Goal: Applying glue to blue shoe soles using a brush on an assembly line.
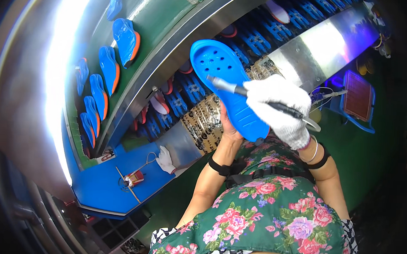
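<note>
A bright blue shoe sole [247, 117], with a cluster of small holes at its far end and grooves at its near end, is held up tilted before me. My bare left hand [226, 121] grips it from below along its left edge; most of those fingers are hidden behind it. In a white knit glove, my right hand [279, 105] is closed round a pen-shaped tool [225, 85] with a metal tip and a thin hose. That tip lies over the sole, just below the holes; I cannot tell whether it touches.
Blue insoles with orange edges [109, 70] lie on a green belt [160, 23] behind a metal rail [144, 70]. Beyond the sole runs a row of blue clamps [257, 41]. A white glove [165, 160] and a small red container [135, 178] rest by a blue table [105, 186]. A blue-framed chair [359, 97] stands right.
</note>
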`<move>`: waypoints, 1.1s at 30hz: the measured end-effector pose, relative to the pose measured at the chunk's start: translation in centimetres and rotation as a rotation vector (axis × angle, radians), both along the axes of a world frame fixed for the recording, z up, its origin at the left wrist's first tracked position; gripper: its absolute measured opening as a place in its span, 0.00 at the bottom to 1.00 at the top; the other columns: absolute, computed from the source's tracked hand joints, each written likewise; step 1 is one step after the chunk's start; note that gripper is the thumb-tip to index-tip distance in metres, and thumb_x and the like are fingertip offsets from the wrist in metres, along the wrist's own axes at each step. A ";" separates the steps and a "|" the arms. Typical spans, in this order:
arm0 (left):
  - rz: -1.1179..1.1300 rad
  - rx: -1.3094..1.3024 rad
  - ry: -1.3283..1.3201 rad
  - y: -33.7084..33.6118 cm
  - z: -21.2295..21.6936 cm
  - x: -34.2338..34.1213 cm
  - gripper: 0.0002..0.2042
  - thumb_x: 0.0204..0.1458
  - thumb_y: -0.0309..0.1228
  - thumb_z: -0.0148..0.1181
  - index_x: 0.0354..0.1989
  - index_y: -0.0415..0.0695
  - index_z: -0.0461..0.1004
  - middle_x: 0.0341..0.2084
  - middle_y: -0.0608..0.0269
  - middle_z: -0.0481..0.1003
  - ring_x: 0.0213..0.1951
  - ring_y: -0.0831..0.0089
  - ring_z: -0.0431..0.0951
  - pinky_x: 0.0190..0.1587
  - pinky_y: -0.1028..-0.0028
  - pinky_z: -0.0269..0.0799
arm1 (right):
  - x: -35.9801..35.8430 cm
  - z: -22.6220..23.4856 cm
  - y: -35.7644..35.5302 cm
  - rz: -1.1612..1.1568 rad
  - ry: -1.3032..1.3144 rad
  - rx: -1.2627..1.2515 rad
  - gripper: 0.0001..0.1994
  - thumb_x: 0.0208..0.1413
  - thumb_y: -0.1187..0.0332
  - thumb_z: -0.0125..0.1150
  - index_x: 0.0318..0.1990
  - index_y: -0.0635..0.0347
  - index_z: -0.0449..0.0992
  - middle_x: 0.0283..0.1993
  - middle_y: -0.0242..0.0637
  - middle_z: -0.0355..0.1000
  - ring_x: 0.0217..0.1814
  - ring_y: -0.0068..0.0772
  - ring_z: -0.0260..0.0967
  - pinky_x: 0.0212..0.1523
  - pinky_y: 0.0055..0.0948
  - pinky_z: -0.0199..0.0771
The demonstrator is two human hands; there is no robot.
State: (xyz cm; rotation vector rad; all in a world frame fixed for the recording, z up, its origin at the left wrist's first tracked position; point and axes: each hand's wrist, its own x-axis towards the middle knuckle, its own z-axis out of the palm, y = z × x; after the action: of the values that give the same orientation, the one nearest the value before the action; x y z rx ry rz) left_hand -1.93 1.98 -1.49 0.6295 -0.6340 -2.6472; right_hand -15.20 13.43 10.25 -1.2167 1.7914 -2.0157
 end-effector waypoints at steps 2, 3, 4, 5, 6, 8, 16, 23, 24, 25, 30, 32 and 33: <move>0.028 0.016 0.014 -0.4 -0.2 -0.7 0.46 0.54 0.67 0.55 0.73 0.46 0.55 0.67 0.53 0.65 0.65 0.51 0.68 0.66 0.46 0.65 | 0.4 -2.2 0.1 -0.103 0.061 -0.017 0.11 0.46 0.77 0.70 0.40 0.61 0.85 0.44 0.44 0.82 0.42 0.41 0.80 0.45 0.36 0.79; 0.011 -0.003 0.084 -0.3 1.3 -1.6 0.48 0.53 0.68 0.56 0.74 0.46 0.53 0.67 0.51 0.65 0.64 0.51 0.69 0.66 0.48 0.66 | 0.7 -2.5 0.2 -0.075 0.166 -0.015 0.12 0.46 0.76 0.71 0.41 0.60 0.85 0.44 0.44 0.82 0.42 0.43 0.80 0.45 0.37 0.79; -0.005 -0.020 0.155 -0.5 2.1 -2.3 0.50 0.51 0.68 0.57 0.74 0.45 0.51 0.67 0.48 0.64 0.62 0.50 0.71 0.65 0.50 0.67 | 1.0 -2.5 0.3 -0.045 0.272 -0.012 0.13 0.45 0.76 0.71 0.41 0.59 0.85 0.45 0.44 0.82 0.43 0.44 0.79 0.45 0.38 0.79; -0.048 0.005 0.172 -1.2 1.7 -2.4 0.51 0.50 0.69 0.58 0.74 0.47 0.50 0.67 0.48 0.63 0.62 0.49 0.71 0.65 0.49 0.68 | 0.8 -1.9 0.0 0.016 0.362 -0.079 0.13 0.45 0.76 0.71 0.42 0.60 0.85 0.45 0.44 0.82 0.44 0.44 0.80 0.46 0.38 0.78; -0.089 -0.031 0.227 -1.3 1.0 -2.4 0.51 0.50 0.69 0.58 0.75 0.48 0.50 0.68 0.48 0.62 0.62 0.49 0.71 0.65 0.46 0.68 | 2.2 -2.9 -0.4 -0.049 0.299 -0.033 0.12 0.46 0.75 0.71 0.41 0.61 0.85 0.44 0.44 0.82 0.43 0.43 0.80 0.45 0.38 0.79; -0.017 0.100 0.310 -1.8 1.0 -2.4 0.51 0.49 0.69 0.59 0.75 0.49 0.50 0.68 0.49 0.62 0.62 0.48 0.71 0.65 0.44 0.67 | 0.5 -2.1 -0.2 0.049 0.312 -0.089 0.11 0.47 0.76 0.71 0.40 0.61 0.85 0.42 0.43 0.82 0.42 0.42 0.80 0.44 0.37 0.79; -0.054 0.053 0.323 -2.6 2.7 -3.7 0.55 0.48 0.75 0.53 0.71 0.38 0.54 0.56 0.40 0.73 0.61 0.44 0.71 0.58 0.46 0.74 | 1.2 -2.8 0.4 0.090 0.337 -0.094 0.11 0.49 0.76 0.71 0.41 0.59 0.85 0.43 0.40 0.82 0.44 0.40 0.80 0.46 0.36 0.80; -0.032 0.342 0.445 -2.7 4.1 -5.4 0.51 0.46 0.74 0.56 0.73 0.53 0.54 0.62 0.41 0.68 0.59 0.37 0.70 0.55 0.39 0.73 | -0.1 -3.1 0.8 0.034 0.415 -0.077 0.11 0.49 0.74 0.72 0.42 0.59 0.85 0.45 0.42 0.82 0.43 0.43 0.79 0.45 0.37 0.79; -0.030 0.348 0.445 -3.2 3.6 -5.3 0.51 0.46 0.74 0.56 0.73 0.53 0.54 0.62 0.41 0.68 0.59 0.37 0.70 0.55 0.39 0.73 | 0.0 -3.0 1.0 0.036 0.414 -0.071 0.11 0.49 0.74 0.72 0.42 0.59 0.85 0.45 0.42 0.82 0.43 0.43 0.79 0.45 0.37 0.79; -0.157 0.270 0.509 -3.9 2.7 -5.3 0.51 0.46 0.74 0.56 0.73 0.53 0.54 0.62 0.42 0.68 0.59 0.37 0.70 0.55 0.39 0.73 | 0.2 -2.9 1.4 0.124 0.375 -0.077 0.12 0.48 0.73 0.73 0.42 0.57 0.85 0.45 0.39 0.82 0.43 0.41 0.80 0.44 0.36 0.79; -0.110 0.213 0.425 -3.3 3.7 -5.8 0.53 0.46 0.75 0.55 0.72 0.46 0.55 0.59 0.46 0.70 0.60 0.47 0.72 0.55 0.42 0.73 | -1.7 -4.1 1.5 0.029 0.347 -0.064 0.11 0.49 0.73 0.73 0.42 0.56 0.85 0.42 0.36 0.83 0.41 0.39 0.80 0.41 0.35 0.80; -0.124 0.171 0.420 -3.5 3.4 -5.7 0.52 0.47 0.75 0.54 0.71 0.46 0.55 0.58 0.48 0.71 0.61 0.48 0.71 0.55 0.42 0.72 | -1.4 -3.7 1.9 0.087 0.454 -0.040 0.12 0.50 0.72 0.73 0.44 0.54 0.85 0.45 0.36 0.82 0.43 0.39 0.80 0.43 0.36 0.80; -0.149 0.190 0.422 -3.5 3.3 -5.7 0.52 0.48 0.75 0.54 0.71 0.45 0.55 0.58 0.48 0.71 0.61 0.48 0.71 0.55 0.42 0.72 | -0.5 -4.1 2.2 0.120 0.538 -0.051 0.14 0.50 0.73 0.72 0.46 0.52 0.85 0.46 0.36 0.82 0.43 0.39 0.80 0.43 0.37 0.80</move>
State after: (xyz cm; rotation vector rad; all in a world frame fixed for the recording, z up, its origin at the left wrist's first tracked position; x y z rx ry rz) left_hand -7.60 -1.55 1.84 0.0589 -0.3186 -2.8736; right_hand -15.68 15.67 6.20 -1.9773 1.8178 -1.7881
